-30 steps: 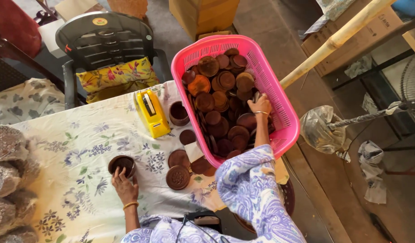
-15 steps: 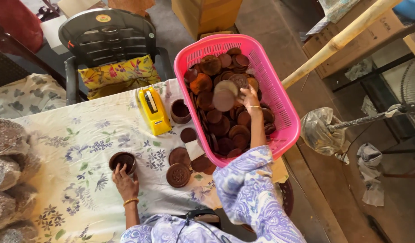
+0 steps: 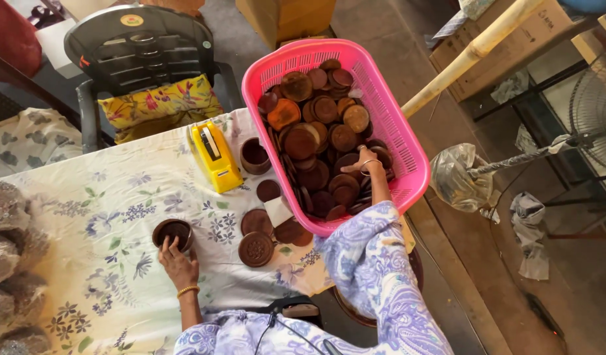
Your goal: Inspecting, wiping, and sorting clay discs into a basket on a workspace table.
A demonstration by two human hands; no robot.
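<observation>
Desk (image 3: 106, 197), floral cloth: one pink basket (image 3: 395, 131) of brown discs, our right hand (image 3: 363, 161) grasping one inside; five loose discs; left hand (image 3: 178, 263) touching one small bowl (image 3: 172, 233), grip released.

Brown cardboard boxes (image 3: 513, 49) at top right.

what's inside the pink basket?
The pink basket holds a heap of round brown discs, with the right hand reaching among them. Lower layers and the basket floor are covered.
</observation>
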